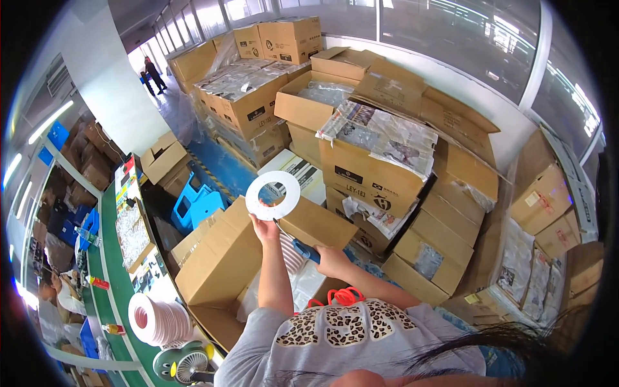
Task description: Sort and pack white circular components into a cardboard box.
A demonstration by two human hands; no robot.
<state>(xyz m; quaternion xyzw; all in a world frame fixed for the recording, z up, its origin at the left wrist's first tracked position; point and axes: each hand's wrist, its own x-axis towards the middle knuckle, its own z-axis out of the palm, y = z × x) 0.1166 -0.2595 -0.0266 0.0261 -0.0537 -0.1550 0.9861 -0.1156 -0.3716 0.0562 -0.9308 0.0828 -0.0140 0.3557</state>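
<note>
Raised in my left hand (263,227) is a flat white ring (293,187) with a wide round hole, its lower edge gripped by my fingers. My right hand (334,262) is closed around a blue-handled tool (304,249) with a thin dark shaft; its tip reaches close to the ring's lower edge, and I cannot tell whether they touch. Below my hands stands an open cardboard box (216,267) with clear plastic lining. A stack of pale rings (291,258) shows in it, partly hidden by my left forearm.
Left of the box, another stack of white rings (158,321) lies beside a small fan (191,366). A green conveyor line (103,271) runs along the left. Large cartons (367,174) crowd ahead and to the right. A blue plastic stool (196,203) stands beyond the box.
</note>
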